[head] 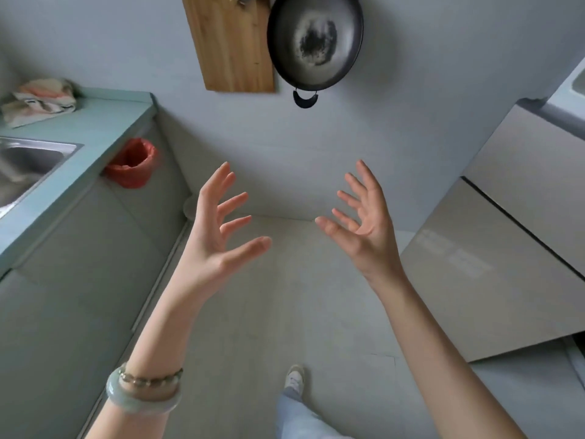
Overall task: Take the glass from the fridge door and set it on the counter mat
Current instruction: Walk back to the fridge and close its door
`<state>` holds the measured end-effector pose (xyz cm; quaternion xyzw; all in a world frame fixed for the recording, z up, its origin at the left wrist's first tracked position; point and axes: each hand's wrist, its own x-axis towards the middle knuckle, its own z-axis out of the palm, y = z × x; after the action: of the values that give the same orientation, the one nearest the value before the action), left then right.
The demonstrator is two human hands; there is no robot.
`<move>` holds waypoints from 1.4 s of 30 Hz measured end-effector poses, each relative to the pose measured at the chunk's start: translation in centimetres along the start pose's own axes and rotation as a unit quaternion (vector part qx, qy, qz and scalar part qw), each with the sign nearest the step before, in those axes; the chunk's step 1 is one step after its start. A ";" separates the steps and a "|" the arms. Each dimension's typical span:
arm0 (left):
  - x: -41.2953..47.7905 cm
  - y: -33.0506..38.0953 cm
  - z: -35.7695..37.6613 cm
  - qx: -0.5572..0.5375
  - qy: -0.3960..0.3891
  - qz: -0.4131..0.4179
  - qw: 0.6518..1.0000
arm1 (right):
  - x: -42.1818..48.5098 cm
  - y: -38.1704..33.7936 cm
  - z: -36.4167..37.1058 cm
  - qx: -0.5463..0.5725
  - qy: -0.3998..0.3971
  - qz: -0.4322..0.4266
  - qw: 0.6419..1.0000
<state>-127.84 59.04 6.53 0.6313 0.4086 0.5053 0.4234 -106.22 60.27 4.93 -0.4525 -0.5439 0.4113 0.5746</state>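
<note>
My left hand (218, 229) and my right hand (364, 223) are raised in front of me over the floor, palms facing each other, fingers spread, nothing in either. A silver-grey fridge (493, 236) stands at the right with its doors closed, a dark seam between the upper and lower door. The glass and the mat are not visible. A pale green counter (95, 122) runs along the left.
A steel sink (28, 160) is set in the counter, with a crumpled cloth (41, 101) behind it. A red bag (133, 163) hangs below the counter edge. A wooden board (231, 42) and a dark wok (315, 42) hang on the far wall. My foot (294, 377) is on the floor.
</note>
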 end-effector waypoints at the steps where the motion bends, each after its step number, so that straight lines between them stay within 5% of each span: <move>1: 1.9 -0.2 0.3 0.001 -0.011 0.003 1.000 | 1.4 0.1 -0.4 0.001 0.009 -0.002 1.000; 22: 28.1 -6.1 13.2 -0.087 -0.268 0.038 0.959 | 15.1 3.8 -11.9 -0.063 0.266 0.018 0.962; 33: 41.4 -6.4 24.4 -0.148 -0.469 0.109 0.864 | 20.0 2.1 -16.8 -0.143 0.474 0.023 0.869; 42: 43.5 -4.6 32.0 -0.175 -0.580 0.163 0.779 | 17.9 0.3 -19.0 -0.207 0.616 0.030 0.759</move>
<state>-89.97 97.60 10.72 0.7768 -0.1185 0.1682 0.5952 -86.03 76.24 9.16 -0.7324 -0.1308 -0.0619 0.6654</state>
